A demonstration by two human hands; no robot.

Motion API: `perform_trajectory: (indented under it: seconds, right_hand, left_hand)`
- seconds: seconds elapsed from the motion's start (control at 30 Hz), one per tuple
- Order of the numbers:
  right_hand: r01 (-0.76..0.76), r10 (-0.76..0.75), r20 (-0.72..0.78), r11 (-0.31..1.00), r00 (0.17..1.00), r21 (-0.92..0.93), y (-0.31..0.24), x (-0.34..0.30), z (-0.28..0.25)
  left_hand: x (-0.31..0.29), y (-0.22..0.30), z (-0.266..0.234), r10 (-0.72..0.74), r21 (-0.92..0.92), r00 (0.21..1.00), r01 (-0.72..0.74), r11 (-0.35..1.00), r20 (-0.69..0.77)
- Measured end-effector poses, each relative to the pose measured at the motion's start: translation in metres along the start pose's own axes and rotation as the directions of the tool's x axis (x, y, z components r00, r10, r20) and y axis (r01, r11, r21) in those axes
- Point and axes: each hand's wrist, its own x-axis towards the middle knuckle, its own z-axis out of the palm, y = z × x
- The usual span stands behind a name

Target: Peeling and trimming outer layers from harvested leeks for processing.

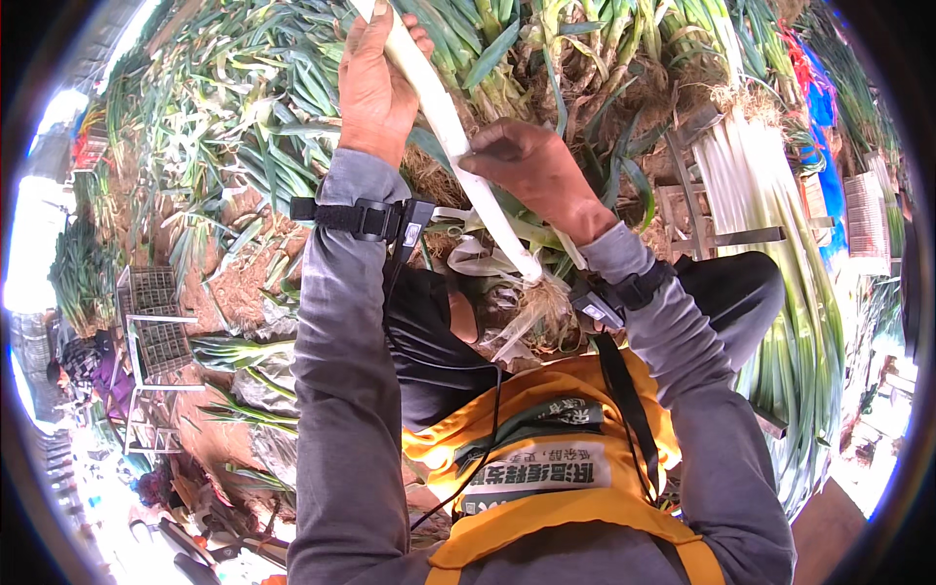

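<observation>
A long white green onion (436, 100) slants across the middle, its root end (542, 298) pointing down toward my lap. My left hand (378, 93) is wrapped round its upper part, with the thumb along the stalk. Lower down, my right hand (541, 174) is closed, thumb and fingertips pinching at the side of the white stalk. Whether a loose outer layer is between those fingertips is too small to tell. Pale peeled strips (476, 261) hang or lie beside the lower stalk. A yellow printed apron (546, 390) covers my lap.
Unpeeled green onions (575, 58) with dry, soiled roots are heaped just ahead. At right, a bundle of clean white stalks (746, 161) rests on a metal rack (746, 237). Metal frames (161, 390) stand at left, near leafy piles (273, 166). Blue sheeting (824, 146) shows at far right.
</observation>
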Motion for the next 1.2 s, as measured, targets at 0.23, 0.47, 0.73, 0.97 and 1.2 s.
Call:
perform_trajectory:
  seconds: [0.23,0.47,0.73,0.97,1.2]
  right_hand:
    - [-0.067,0.067,0.006,0.997,0.998,0.049,0.004,0.005,0.001]
    - [0.491,-0.473,0.164,0.739,0.866,-0.462,-0.006,-0.005,0.009]
    - [0.454,-0.372,0.298,0.843,0.879,-0.287,-0.005,-0.046,0.0]
    - [0.214,0.002,0.334,0.765,0.943,-0.608,0.048,-0.112,-0.003]
    - [0.128,-0.306,-0.197,0.782,0.932,-0.61,0.021,-0.028,-0.007]
  left_hand:
    - [0.002,0.002,-0.002,0.017,0.032,1.0,-0.017,0.999,0.004]
    - [0.004,0.002,-0.003,0.065,0.025,0.997,-0.064,0.998,-0.037]
    - [0.009,0.019,-0.021,0.227,0.062,0.969,-0.221,0.973,-0.1]
    - [0.015,0.031,-0.018,0.301,0.064,0.944,-0.295,0.953,-0.136]
    - [0.01,0.032,-0.008,0.303,0.049,0.945,-0.299,0.953,-0.124]
